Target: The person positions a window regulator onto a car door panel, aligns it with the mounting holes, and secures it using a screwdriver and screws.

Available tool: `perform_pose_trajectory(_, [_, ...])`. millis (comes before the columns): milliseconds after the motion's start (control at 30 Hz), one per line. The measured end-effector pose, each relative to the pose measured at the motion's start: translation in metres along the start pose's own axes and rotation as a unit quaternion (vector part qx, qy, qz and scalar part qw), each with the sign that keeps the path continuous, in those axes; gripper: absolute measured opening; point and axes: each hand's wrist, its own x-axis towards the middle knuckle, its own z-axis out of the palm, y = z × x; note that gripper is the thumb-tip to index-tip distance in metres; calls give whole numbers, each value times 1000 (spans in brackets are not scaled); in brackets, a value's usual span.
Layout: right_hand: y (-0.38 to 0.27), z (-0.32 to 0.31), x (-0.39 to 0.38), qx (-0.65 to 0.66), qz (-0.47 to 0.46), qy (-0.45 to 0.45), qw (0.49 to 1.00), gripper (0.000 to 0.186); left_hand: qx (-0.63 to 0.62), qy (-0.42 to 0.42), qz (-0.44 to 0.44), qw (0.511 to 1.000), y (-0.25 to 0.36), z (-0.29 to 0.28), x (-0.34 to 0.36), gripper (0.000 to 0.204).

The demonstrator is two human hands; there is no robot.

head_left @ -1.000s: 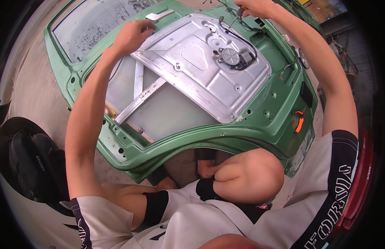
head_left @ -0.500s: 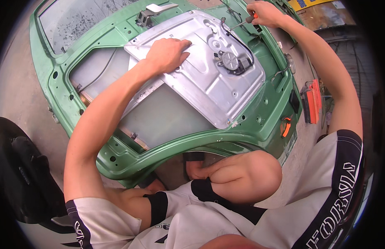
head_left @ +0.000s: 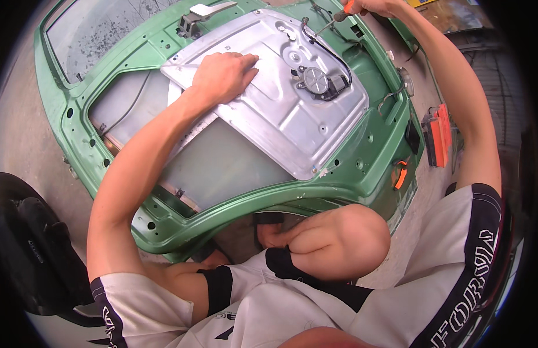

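A green vehicle door (head_left: 370,148) lies flat in front of me, with a silver metal panel (head_left: 269,124) across its inner side. My left hand (head_left: 222,75) rests on the panel's left part, fingers stretched out and holding nothing. At the top edge, my right hand (head_left: 374,6), partly cut off, grips a screwdriver (head_left: 340,16) with an orange-red handle. Its shaft points down-left toward a black cable near the panel's upper right edge; whether the tip touches anything is unclear. A round window motor (head_left: 315,80) is mounted on the panel.
A silver door handle (head_left: 214,8) lies on the door's far side. An orange-handled tool (head_left: 400,174) and a dark flat object (head_left: 412,137) rest at its right. Red-orange boxes (head_left: 437,136) stand on the floor. A black rounded object (head_left: 37,243) is at the left.
The whole view has shifted slightly, moving the door a little left and up. More of my right hand is cut off at the top edge. My left hand remains on the panel.
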Motion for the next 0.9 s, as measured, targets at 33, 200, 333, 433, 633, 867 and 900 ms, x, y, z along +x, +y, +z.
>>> perform_pose_trajectory(33, [-1, 0, -6, -15, -30, 28, 999, 14, 2, 1, 2, 1000, -1, 1, 0, 32])
perform_pose_trajectory(200, [-6, 19, -23, -77, -92, 126, 985, 15, 6, 26, 20, 999, -4, 4, 1, 34])
perform_pose_trajectory(333, [-4, 21, -29, -73, -85, 143, 983, 16, 3, 8, -3, 1000, 6, 2, 2, 32])
perform_pose_trajectory(433, [-9, 18, -30, -53, -85, 139, 985, 17, -1, 24, -1, 1000, 1, 2, 0, 31])
perform_pose_trajectory(633, [-6, 23, -38, -31, -84, 147, 985, 19, -6, 26, 3, 1000, 3, 2, 1, 31])
perform_pose_trajectory(867, [-9, 19, -38, 38, -101, 145, 984, 21, -4, 32, 6, 999, 1, 3, 1, 31])
perform_pose_trajectory(900, [-6, 17, -38, 76, -110, 141, 981, 22, -2, 31, 6, 999, 1, 3, 1, 31])
